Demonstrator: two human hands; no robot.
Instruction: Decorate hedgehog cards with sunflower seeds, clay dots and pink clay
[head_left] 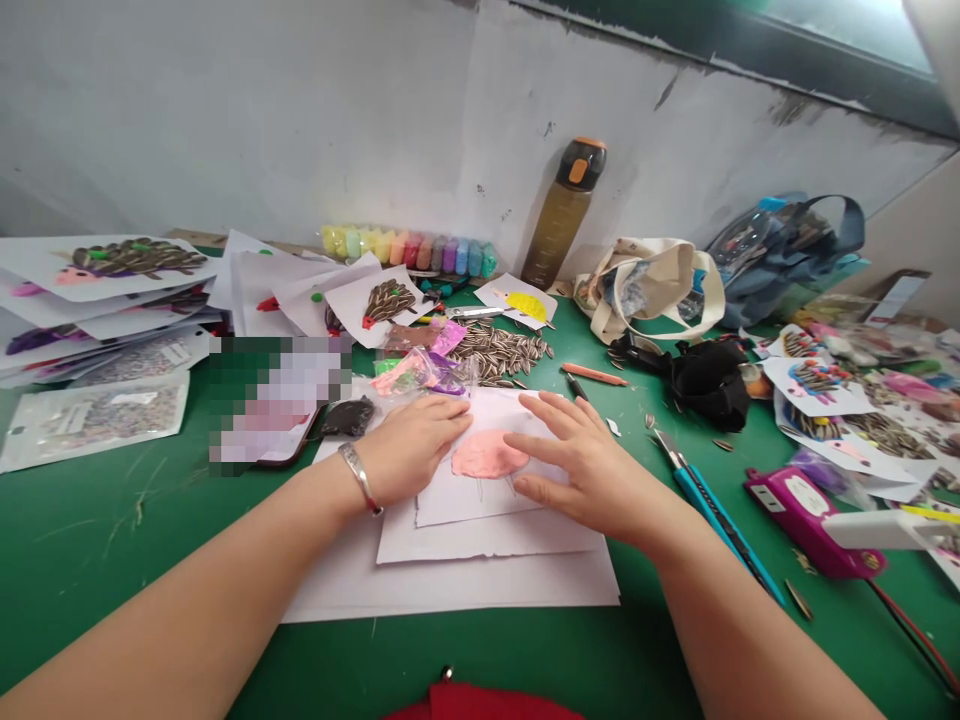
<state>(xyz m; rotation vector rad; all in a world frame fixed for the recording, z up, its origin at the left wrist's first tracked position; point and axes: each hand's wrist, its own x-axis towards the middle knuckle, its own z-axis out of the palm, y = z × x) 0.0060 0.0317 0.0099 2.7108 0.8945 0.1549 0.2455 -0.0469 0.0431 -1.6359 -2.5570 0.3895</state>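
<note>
My left hand lies with fingers stretched out along the left side of a small white paper sheet. Over the right part of that sheet, my right hand has its fingers spread, holding nothing. Between both hands sits a flat, rounded pink patch of what looks like modelling clay, with thin pencil lines below it. My right fingertips are at the patch's right edge; whether they touch it I cannot tell. Larger white sheets lie underneath. A pile of striped sunflower seeds is just beyond the papers.
Left are a stack of hedgehog pictures and a phone. Clay packets lie ahead. Right are a blue utility knife, an orange pencil and a magenta glue gun. A bottle stands by the wall.
</note>
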